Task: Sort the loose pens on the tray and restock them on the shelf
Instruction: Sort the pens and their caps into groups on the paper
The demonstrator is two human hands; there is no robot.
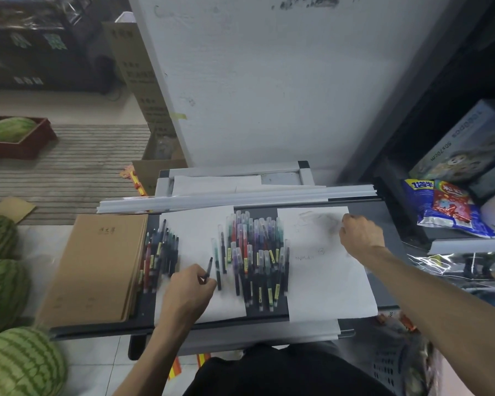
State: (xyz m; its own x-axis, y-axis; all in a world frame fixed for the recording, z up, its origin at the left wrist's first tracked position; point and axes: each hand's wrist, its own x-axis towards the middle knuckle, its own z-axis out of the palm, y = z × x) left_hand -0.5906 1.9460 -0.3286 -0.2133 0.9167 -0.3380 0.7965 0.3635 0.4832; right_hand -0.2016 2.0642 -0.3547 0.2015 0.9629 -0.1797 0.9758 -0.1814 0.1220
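A dark tray [266, 211] lies in front of me with white paper sheets on it. A big loose pile of capped pens [257, 258] of mixed colours covers its middle. A smaller bunch of dark and red pens [159, 252] lies at the left, beside a stack of brown notebooks [97, 267]. My left hand [187, 292] pinches a dark pen [208, 268] between the two groups. Over the right paper sheet [329, 281], my right hand [360, 237] is curled with the fingers closed; it is blurred and I see nothing in it.
White rails [240, 197] lie across the tray's far edge. A shelf at the right holds a blue snack bag [443, 207] and boxes [466, 144]. Several watermelons [0, 284] sit on the floor at the left. Cardboard boxes [143, 81] lean against the white wall.
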